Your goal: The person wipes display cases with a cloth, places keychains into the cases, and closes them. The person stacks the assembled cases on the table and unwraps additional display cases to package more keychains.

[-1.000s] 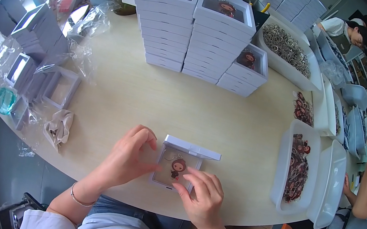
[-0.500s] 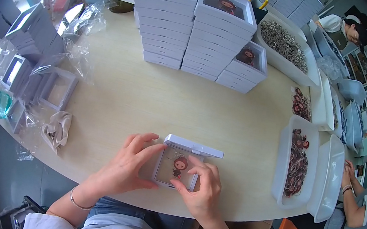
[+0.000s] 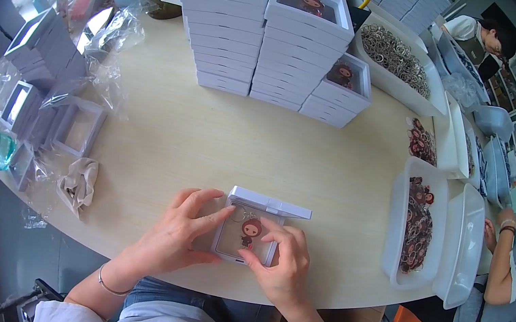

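Note:
A small white display box lies on the table in front of me, its lid raised along the far side. Inside rests a keychain with a red-hooded cartoon figure and a metal ring at its upper left. My left hand grips the box along its left side, index finger at the far corner and thumb at the near one. Over the right part of the box, my right hand has thumb and index finger closed in around the figure, touching its edge.
Stacked closed boxes stand at the back. To the right are a tub of keychains, a nested white tub and a bin of metal rings. Empty frames and a cloth lie left. A co-worker sits at right.
The view has shifted slightly. Both my hands stay at the box with almost no change in their hold. The co-worker's arm at the right has moved up and away.

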The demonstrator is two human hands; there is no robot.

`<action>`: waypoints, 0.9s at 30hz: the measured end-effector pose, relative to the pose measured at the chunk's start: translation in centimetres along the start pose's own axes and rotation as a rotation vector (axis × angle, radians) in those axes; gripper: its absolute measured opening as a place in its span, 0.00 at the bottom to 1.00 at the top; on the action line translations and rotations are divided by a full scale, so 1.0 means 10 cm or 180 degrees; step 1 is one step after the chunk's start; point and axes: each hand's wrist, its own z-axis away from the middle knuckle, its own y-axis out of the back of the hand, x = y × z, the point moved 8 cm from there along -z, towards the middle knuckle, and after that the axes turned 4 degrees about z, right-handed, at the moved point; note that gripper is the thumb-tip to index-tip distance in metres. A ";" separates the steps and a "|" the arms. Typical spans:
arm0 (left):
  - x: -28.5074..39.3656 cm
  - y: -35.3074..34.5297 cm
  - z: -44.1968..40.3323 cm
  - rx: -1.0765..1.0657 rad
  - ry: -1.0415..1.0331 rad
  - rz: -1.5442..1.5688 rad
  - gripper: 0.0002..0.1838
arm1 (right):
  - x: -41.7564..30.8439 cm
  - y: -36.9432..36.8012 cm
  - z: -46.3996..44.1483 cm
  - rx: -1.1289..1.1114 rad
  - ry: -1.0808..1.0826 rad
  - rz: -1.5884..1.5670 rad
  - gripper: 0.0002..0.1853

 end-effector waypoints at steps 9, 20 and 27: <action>0.00 0.04 0.00 0.0049 0.0133 0.0287 0.50 | 0.01 0.03 -0.01 -0.0049 -0.0183 -0.0108 0.28; 0.00 0.08 0.02 0.0243 0.0057 0.0378 0.49 | 0.07 0.06 0.02 -0.0042 -0.0453 -0.0294 0.24; -0.01 0.08 0.02 0.0267 0.0029 0.0382 0.49 | 0.05 0.02 0.00 -0.0014 -0.0386 -0.0232 0.23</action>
